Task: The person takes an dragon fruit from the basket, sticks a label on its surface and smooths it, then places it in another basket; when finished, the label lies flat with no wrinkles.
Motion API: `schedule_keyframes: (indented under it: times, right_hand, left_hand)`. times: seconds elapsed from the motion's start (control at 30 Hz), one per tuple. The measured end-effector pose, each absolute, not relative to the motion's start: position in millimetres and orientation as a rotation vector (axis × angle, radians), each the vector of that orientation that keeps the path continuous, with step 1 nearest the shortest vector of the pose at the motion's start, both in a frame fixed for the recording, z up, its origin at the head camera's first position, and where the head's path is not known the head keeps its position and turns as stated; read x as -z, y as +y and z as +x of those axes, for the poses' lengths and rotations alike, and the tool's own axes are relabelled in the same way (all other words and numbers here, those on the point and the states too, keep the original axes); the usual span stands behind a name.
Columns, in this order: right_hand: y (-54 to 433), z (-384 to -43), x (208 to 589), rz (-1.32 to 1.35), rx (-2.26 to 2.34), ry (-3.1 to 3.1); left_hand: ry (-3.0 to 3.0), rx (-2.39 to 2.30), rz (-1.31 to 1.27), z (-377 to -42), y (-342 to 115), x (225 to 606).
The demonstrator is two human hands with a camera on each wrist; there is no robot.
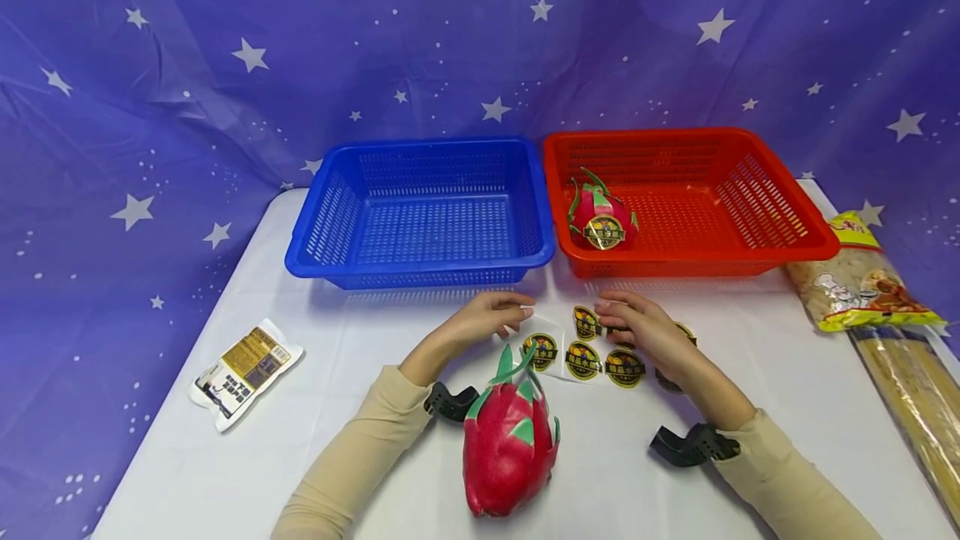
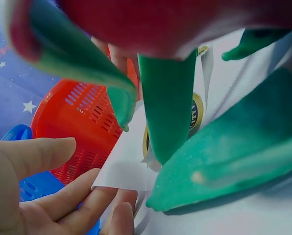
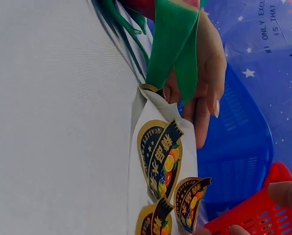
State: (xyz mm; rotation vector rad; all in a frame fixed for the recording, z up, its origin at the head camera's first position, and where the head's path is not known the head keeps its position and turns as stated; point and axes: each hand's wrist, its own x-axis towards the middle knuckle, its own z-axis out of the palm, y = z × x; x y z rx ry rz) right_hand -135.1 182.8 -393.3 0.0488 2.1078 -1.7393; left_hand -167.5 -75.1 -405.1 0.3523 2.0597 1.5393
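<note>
A sheet of stickers [image 1: 558, 361], with several round black-and-gold fruit labels, lies on the white table between both hands. My left hand [image 1: 483, 319] is at the sheet's left end, its fingers loosely bent. In the left wrist view the thumb stands apart, while the fingers [image 2: 89, 208] touch the sheet's raised edge. My right hand [image 1: 648, 336] hangs over the right part of the sheet, partly covering labels. One tilted sticker [image 3: 191, 203] reaches its fingertips, with the thumb apart. A red dragon fruit [image 1: 510, 448] with green leaf tips lies between the forearms.
A blue basket [image 1: 420, 267] and a red basket [image 1: 697, 257] stand side by side at the back. Another dragon fruit [image 1: 600, 207], bearing a label, sits in the red one. A white-and-gold packet [image 1: 246, 373] lies left; a yellow-edged bag [image 1: 855, 277] and a long clear pack [image 1: 911, 407] lie right.
</note>
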Motion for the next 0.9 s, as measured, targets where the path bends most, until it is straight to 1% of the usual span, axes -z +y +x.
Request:
schedule_keyframes:
  times: [0.2, 0.4, 0.7, 0.9]
  right_hand:
    - [180.9, -135.4, 397.3, 0.060, 1.690, 2.181]
    - [178.7, -135.6, 405.9, 0.017, 1.686, 2.239]
    - [172.4, -135.1, 416.3, -0.088, 1.556, 2.520]
    - [170.8, -133.4, 418.8, -0.204, 1.414, 2.635]
  left_hand:
    - [2.098, -1.504, 0.359, -167.6, -75.0, 405.3]
    - [2.091, -1.507, 0.323, -167.2, -75.0, 406.3]
    - [2.086, -1.530, 0.291, -168.0, -74.7, 407.8]
    - [2.084, -1.531, 0.290, -166.9, -74.7, 406.8]
